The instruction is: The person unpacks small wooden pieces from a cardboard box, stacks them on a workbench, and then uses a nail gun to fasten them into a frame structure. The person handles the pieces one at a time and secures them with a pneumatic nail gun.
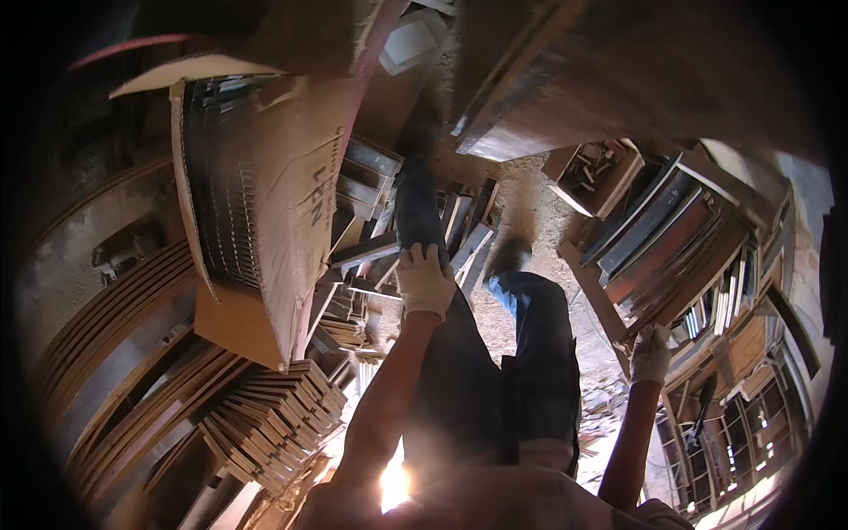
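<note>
My left hand (426,281), in a white glove, rests on my dark-trousered left leg near the knee. Its fingers lie flat and slightly apart, with nothing in them. My right hand (651,353), also gloved in white, is at the corner of a wooden crate (590,287) on the right. Its fingers curl round the edge there, partly hidden from view. Long dark and reddish boards (658,238) lie side by side in that crate, close beyond the right hand.
A large open cardboard box (305,221) holding thin dark pieces stands at the left. Stacked wooden strips (274,424) lie below it. Scrap wood (468,212) surrounds my left foot. A small wooden box (596,181) holds offcuts. A big brown panel (618,79) overhangs the far right.
</note>
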The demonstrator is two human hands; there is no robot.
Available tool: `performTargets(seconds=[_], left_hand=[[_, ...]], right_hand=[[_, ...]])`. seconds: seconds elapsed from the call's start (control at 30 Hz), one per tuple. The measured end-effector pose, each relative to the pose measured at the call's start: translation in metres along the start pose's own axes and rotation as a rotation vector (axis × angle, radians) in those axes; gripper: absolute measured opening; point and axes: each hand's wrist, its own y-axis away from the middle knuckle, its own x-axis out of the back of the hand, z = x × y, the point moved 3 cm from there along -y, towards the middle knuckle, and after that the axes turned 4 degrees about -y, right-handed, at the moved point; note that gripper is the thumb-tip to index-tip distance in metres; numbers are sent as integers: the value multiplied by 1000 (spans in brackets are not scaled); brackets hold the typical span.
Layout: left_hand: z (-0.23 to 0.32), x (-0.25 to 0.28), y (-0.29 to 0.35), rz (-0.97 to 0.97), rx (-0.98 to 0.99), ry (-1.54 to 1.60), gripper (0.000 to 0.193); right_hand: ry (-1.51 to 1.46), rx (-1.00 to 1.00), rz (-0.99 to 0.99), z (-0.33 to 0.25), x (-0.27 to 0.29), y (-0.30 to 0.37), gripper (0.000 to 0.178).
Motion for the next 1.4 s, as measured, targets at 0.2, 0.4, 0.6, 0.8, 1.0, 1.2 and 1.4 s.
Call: performTargets(seconds=[0.2,0.4,0.6,0.8,1.0,1.2,1.4], left_hand=[[-9,0,0,-21,91,80,54],[-16,13,-9,-23,69,55,51],[-17,15,-8,-54,64,54,49],[-26,28,-10,36,-20,12,50],[-52,50,-18,60,37,173,53],[-60,50,-17,189,54,203,59],[-62,41,-12,127,159,363,52]], right_hand=[[-740,-292,190,3,51,16,21],[-1423,-972,475,-15,72,30,38],[-955,-581,56,-132,23,86,18],[-254,609,-194,-341,-160,35,29],[407,1296,107,-501,-384,-99,18],[1130,1027,-131,-514,-522,-192,22],[1350,882,-204,-519,-571,-233,27]])
